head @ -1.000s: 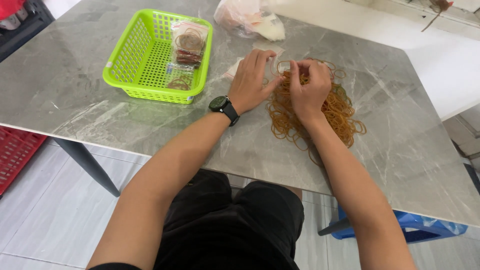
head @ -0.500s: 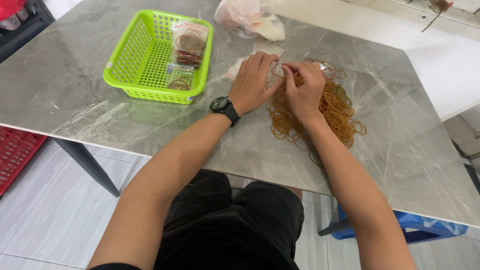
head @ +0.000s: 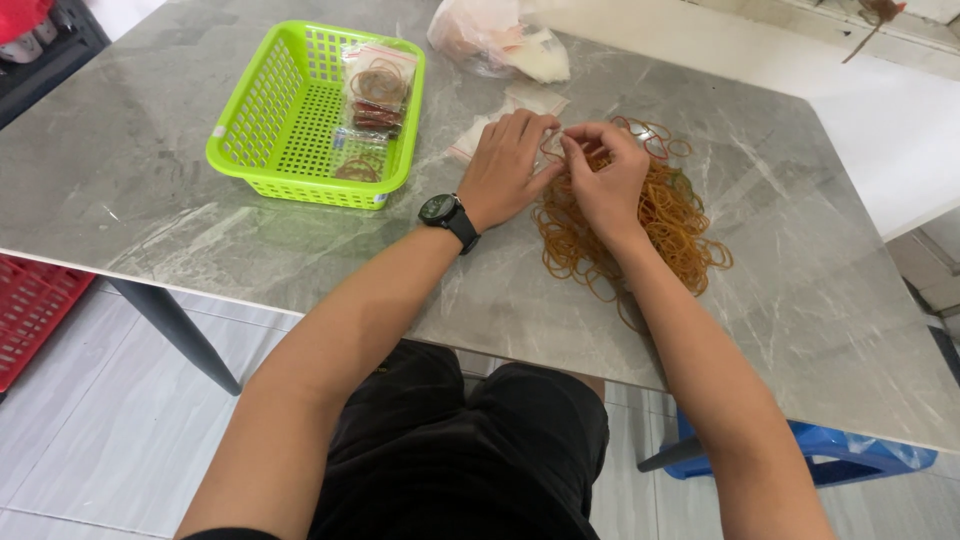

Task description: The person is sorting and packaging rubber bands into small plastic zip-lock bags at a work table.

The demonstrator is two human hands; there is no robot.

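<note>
A loose heap of orange-brown rubber bands (head: 670,225) lies on the grey marble table (head: 150,200). My right hand (head: 605,175) rests over the heap's left part, fingers pinched together with my left hand (head: 510,165) on a small clear bag (head: 553,143) held between them. A black watch sits on my left wrist. Small clear bags (head: 475,135) lie flat under my left hand. What is inside the held bag is hidden by my fingers.
A lime green basket (head: 290,120) holding several small bags of rubber bands stands at the left. A crumpled plastic bag (head: 495,40) lies at the table's far edge. A red crate (head: 30,310) is on the floor at left, a blue stool (head: 800,450) at right.
My two hands have drawn closer together above the heap's left edge, fingers now meeting on the small bag. The basket and heap have not moved.
</note>
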